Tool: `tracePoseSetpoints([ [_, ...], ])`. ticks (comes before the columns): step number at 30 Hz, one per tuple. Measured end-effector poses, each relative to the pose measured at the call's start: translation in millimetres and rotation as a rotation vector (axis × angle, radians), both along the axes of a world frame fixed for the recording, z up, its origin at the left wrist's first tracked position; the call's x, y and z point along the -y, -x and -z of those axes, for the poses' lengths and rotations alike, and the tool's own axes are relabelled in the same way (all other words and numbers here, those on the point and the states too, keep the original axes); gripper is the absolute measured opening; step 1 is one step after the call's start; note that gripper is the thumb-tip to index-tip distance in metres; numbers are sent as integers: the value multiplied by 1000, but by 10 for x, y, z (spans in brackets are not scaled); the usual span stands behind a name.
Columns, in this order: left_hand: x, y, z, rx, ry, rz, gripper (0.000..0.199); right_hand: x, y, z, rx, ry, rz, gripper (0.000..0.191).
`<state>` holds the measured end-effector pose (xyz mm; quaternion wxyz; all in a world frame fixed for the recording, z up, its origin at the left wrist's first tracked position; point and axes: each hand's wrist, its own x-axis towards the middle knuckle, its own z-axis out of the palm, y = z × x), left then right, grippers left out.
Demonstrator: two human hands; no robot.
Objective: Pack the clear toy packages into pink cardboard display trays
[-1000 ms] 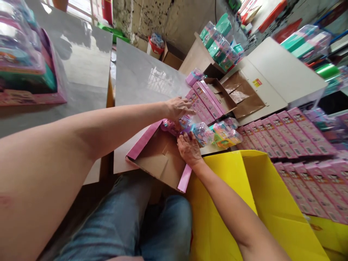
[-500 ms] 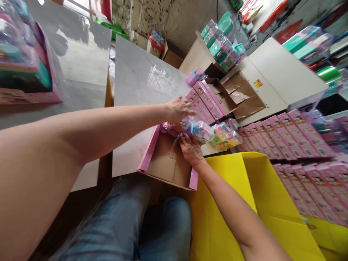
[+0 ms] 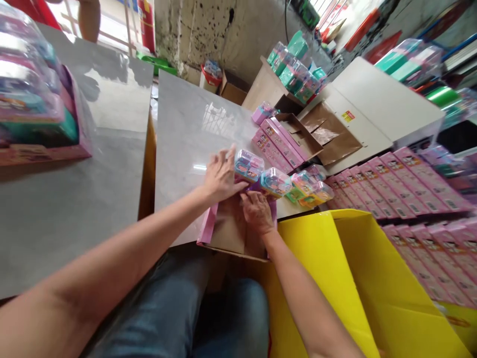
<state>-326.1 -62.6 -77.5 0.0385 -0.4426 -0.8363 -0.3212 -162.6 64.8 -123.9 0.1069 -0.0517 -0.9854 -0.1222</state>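
Observation:
A shallow pink-edged cardboard tray (image 3: 229, 231) sits at the table's front edge, with bare brown board at its near end. At its far end stand clear-lidded plastic toy cases, one pink and blue (image 3: 249, 166) and one blue and purple (image 3: 275, 183). My left hand (image 3: 222, 175) is open at the left of the pink and blue case, fingers spread and thumb along its near side. My right hand (image 3: 257, 213) has its bent fingers together against the near, purple lower part of the cases; its fingertips are partly hidden.
More toy cases (image 3: 309, 186) stand right of the tray. Pink boxes (image 3: 278, 144) lie behind, beside an open carton (image 3: 331, 132). A large yellow box (image 3: 316, 278) is at my right, near rows of pink packages (image 3: 395, 184). A filled pink tray (image 3: 84, 134) stands left, across a table gap.
My left hand has moved left and slightly nearer, off the top of the cases to their left side, uncovering the pink and blue case. The right hand stays against the cases.

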Motion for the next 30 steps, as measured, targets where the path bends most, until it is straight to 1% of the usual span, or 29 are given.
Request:
tracePoseSetpoints([
  [1,98,-64,93,78,59,-34,106,50,28,15,-24,34,2,37],
  [3,245,-149,251,180,222,-40,88,128,121,50,-51,105,30,36],
  [5,322,-168,351,195,325,-17,78,165,255,86,-35,171,86,35],
  [8,360,-118,408,117,324,30,67,160,479,122,17,259,162,28],
  [10,373,-79,410,65,318,61,63,144,594,127,27,297,175,27],
  [12,383,-60,393,35,347,85,60,131,644,110,23,310,166,28],
  [15,388,-70,353,58,440,76,46,115,545,29,37,339,107,33],
  [17,391,-77,336,102,472,41,44,103,352,-48,33,419,31,37],
  [19,405,-64,336,126,468,25,46,86,82,-111,-17,499,1,32],
  [20,421,-46,342,129,465,25,46,78,-63,-129,-54,519,25,28],
  [22,471,8,359,123,470,19,46,77,-325,-131,-110,526,119,23],
  [24,545,75,365,109,474,15,50,113,-488,-104,-115,517,188,23],
  [25,588,110,361,96,466,19,52,147,-518,-89,-101,510,192,24],
  [27,675,183,347,68,440,33,53,225,-470,-73,-41,475,165,26],
  [29,746,269,361,46,414,39,54,281,-318,-83,40,426,182,27],
  [30,771,320,392,45,404,37,54,292,-228,-95,80,412,226,27],
])
